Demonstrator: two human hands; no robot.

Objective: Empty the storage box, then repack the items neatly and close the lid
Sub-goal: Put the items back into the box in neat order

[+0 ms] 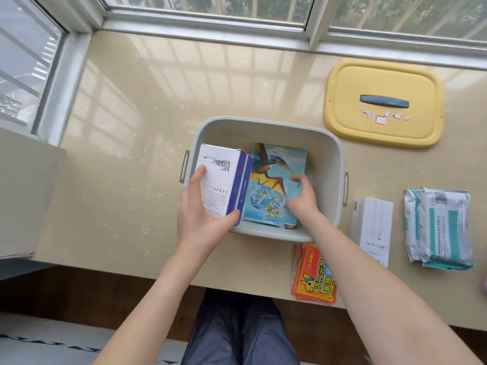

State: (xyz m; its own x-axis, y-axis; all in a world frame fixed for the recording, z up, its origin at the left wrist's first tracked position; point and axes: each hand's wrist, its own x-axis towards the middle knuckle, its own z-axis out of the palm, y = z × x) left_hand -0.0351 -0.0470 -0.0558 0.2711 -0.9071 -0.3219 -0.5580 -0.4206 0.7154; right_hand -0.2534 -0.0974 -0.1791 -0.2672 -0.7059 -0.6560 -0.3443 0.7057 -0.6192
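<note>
At the left wall of the storage box, the left hand grips a white-and-blue carton standing on edge against the rim. The carton is judged light and stiff, so it should be held across its broad faces. Just right of it, inside the box, a picture book lies flat. The right hand curls onto the book's right edge. The book looks thin and bendable and should be lifted by that edge. Right of the box, on the counter, lie orange booklets, a slim white box, the yellow lid and wipe packs.
</note>
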